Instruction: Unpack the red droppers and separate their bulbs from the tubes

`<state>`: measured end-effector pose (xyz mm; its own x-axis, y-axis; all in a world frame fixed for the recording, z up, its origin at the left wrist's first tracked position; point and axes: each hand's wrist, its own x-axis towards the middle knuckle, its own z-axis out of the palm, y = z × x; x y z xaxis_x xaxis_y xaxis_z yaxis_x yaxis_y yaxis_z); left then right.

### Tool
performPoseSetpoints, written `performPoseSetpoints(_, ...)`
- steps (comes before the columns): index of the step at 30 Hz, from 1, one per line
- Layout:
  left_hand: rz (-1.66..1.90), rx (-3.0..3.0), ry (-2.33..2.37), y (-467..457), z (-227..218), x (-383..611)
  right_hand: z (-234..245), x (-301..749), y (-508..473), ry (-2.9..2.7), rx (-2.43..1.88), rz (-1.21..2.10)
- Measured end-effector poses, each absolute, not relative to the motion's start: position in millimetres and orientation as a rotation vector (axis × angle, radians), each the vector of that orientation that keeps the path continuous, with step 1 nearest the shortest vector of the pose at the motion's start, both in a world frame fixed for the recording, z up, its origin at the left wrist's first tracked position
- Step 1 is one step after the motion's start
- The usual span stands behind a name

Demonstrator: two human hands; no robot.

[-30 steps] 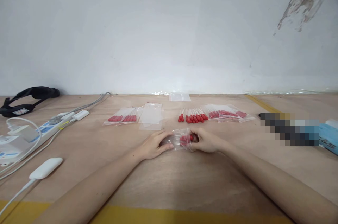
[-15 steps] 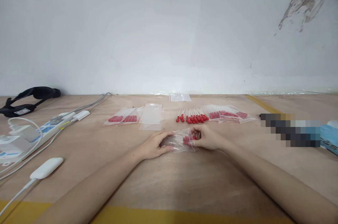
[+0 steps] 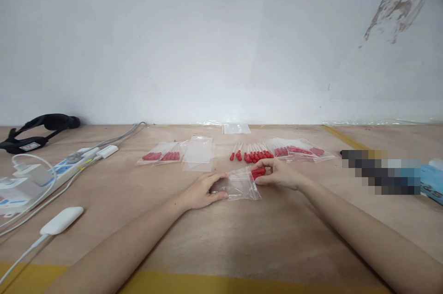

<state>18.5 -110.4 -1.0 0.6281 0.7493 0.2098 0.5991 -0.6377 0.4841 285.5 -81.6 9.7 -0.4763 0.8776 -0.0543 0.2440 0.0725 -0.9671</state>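
Note:
My left hand (image 3: 200, 191) grips the left end of a small clear plastic bag (image 3: 238, 186) lying on the wooden table (image 3: 221, 238). My right hand (image 3: 278, 173) pinches a small bunch of red-tipped sticks (image 3: 258, 173) at the bag's right, open end. Just behind my hands lies a loose row of red-tipped sticks (image 3: 251, 154). Filled bags of the same sticks (image 3: 299, 150) lie to the right, and more filled bags (image 3: 161, 154) to the left beside an empty clear bag (image 3: 198, 152).
A white power strip (image 3: 51, 171) with cables and a white adapter (image 3: 61, 220) lie at the left, with a black strap (image 3: 38, 129) behind. Another clear bag (image 3: 236, 128) rests by the wall. A blue box (image 3: 431, 183) sits at the right edge.
My right hand has drawn the red-tipped sticks rightward and away, from inside the bag to its open end. My left hand has stayed on the bag.

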Motion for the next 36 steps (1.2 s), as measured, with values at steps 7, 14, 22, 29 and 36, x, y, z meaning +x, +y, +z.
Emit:
performPoseSetpoints(7,0.512,2.584,0.986,-107,1,5,10,308,-67,-1.554,-1.118,1.591)
performPoseSetpoints(14,0.455,2.802,1.050,-105,12,-8,53,339,-66,-1.514,-1.249,1.305)
performPoseSetpoints(22,0.417,2.853,0.756,-113,12,26,29,281,-31,-1.774,-1.150,0.130)
performPoseSetpoints(29,0.209,2.654,0.987,-127,5,36,5,234,-22,-2.180,-1.299,-0.251)
performPoseSetpoints(36,0.451,2.391,1.400,-128,6,39,1,231,-34,-2.238,-1.360,-0.444)
